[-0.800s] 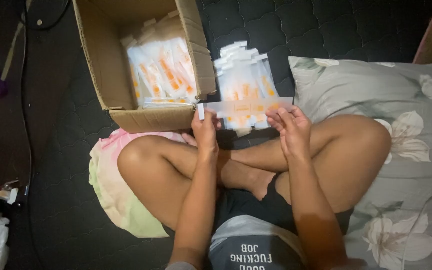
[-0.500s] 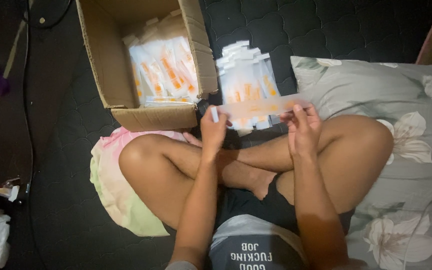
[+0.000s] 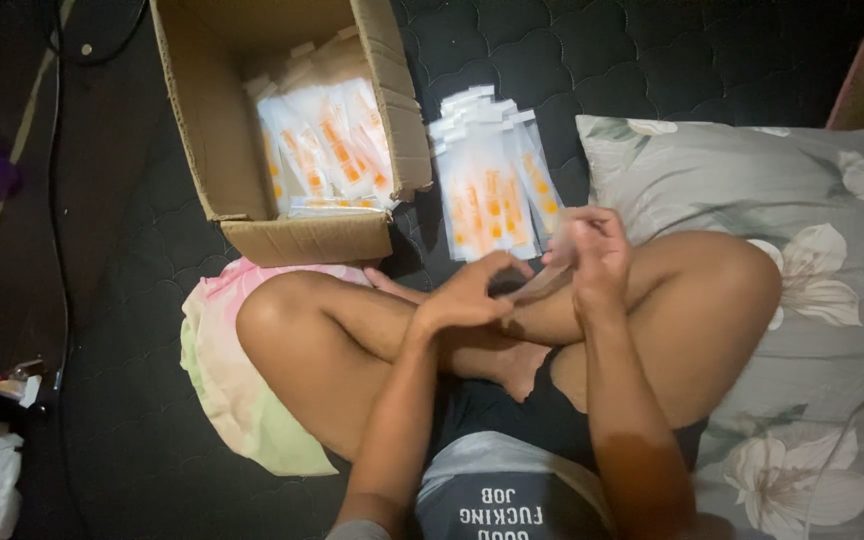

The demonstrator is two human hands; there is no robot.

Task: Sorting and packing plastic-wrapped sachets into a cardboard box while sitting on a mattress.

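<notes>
Partly blurred, right hand (image 3: 592,250) hides packet (image 3: 542,283).

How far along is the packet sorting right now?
Done: a pile of clear packets lies on the dark mattress beside the cardboard box. In hand: the left hand and right hand work one blurred packet between them. Left: many packets in the box remain.

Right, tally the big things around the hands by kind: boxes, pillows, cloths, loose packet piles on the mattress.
Cardboard box, open, with clear orange-printed packets inside: 1
Loose pile of packets on the dark mattress beside the box: 1
Floral grey pillow: 1
Pink and green cloth under the knee: 1
Total: 4
The packets overlap too much to count singly.
</notes>
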